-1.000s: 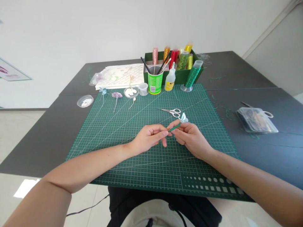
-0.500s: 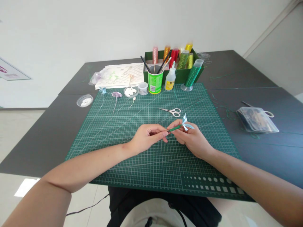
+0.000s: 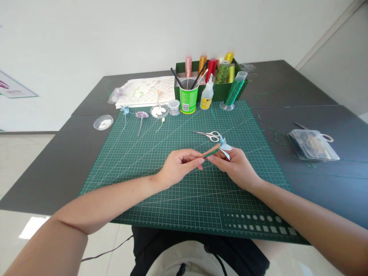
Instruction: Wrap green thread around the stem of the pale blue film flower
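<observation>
A light blue flower [image 3: 224,146] with a green-wrapped stem is held level above the green cutting mat [image 3: 178,203]. My left hand [image 3: 181,165] pinches the lower end of the stem between thumb and fingers. Nearer the petals, my right hand [image 3: 234,165] has its thumb and fingers closed on the same stem. The petals stick out over the right hand's fingers. White-handled scissors [image 3: 209,135] lie on the mat just beyond the hands.
At the back stand a green cup [image 3: 188,101] of tools, a glue bottle [image 3: 207,96], a teal thread spool [image 3: 235,90] and a green box [image 3: 179,71] of spools. Finished flowers [image 3: 142,115] lie back left. A clear plastic case [image 3: 313,145] sits at right.
The blue flower has turned about its stem, so its petals point differently. My right thumb has shifted slightly along the stem towards my left hand.
</observation>
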The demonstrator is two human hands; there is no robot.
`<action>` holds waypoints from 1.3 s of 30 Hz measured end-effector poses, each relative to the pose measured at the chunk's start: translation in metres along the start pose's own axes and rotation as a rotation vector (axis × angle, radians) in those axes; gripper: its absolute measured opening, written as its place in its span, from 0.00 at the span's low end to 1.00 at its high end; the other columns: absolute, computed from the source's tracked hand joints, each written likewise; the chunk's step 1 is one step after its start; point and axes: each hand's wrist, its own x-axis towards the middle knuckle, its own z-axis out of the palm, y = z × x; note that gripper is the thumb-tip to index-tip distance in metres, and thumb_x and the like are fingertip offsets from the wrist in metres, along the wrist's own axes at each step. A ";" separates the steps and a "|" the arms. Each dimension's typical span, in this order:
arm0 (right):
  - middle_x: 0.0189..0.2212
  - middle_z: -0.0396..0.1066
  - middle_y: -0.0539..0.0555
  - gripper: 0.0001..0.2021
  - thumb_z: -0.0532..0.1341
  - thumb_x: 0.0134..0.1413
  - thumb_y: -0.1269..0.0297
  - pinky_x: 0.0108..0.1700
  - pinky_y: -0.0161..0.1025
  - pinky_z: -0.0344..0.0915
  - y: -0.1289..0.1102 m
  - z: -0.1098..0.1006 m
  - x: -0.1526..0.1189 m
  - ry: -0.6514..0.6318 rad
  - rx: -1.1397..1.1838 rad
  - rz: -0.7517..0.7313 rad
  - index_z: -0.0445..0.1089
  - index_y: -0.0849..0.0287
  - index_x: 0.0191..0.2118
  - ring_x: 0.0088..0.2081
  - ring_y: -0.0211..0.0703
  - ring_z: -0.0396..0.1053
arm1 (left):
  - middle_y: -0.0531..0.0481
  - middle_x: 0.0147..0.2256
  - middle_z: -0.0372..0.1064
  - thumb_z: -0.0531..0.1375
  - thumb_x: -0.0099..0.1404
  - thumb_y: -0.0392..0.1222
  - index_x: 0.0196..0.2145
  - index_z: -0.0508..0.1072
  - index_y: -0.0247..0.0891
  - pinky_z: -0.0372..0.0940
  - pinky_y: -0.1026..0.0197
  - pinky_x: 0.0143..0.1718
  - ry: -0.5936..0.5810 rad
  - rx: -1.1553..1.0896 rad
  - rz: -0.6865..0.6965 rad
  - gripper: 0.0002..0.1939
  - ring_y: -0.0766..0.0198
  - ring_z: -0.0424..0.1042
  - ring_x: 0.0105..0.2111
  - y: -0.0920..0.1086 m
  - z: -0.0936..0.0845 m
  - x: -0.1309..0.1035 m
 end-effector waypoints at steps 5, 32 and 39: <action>0.18 0.47 0.42 0.23 0.71 0.54 0.53 0.25 0.37 0.47 -0.004 0.000 0.002 -0.001 -0.045 0.001 0.61 0.55 0.20 0.22 0.33 0.42 | 0.51 0.26 0.77 0.65 0.67 0.45 0.39 0.80 0.36 0.60 0.70 0.21 -0.001 -0.032 -0.033 0.09 0.70 0.72 0.24 -0.002 0.000 0.000; 0.21 0.43 0.43 0.23 0.69 0.52 0.41 0.27 0.36 0.45 -0.022 0.009 -0.021 -0.118 -0.042 -0.076 0.80 0.60 0.33 0.24 0.35 0.44 | 0.41 0.41 0.83 0.59 0.73 0.57 0.58 0.71 0.35 0.69 0.60 0.37 -0.087 0.298 -0.061 0.25 0.57 0.81 0.37 0.052 0.010 -0.068; 0.21 0.43 0.43 0.23 0.69 0.53 0.41 0.29 0.37 0.46 -0.021 0.007 -0.021 -0.131 -0.035 -0.095 0.81 0.61 0.33 0.25 0.35 0.44 | 0.43 0.43 0.80 0.53 0.77 0.58 0.54 0.74 0.36 0.69 0.59 0.44 -0.067 0.407 0.029 0.24 0.58 0.78 0.42 0.068 -0.003 -0.063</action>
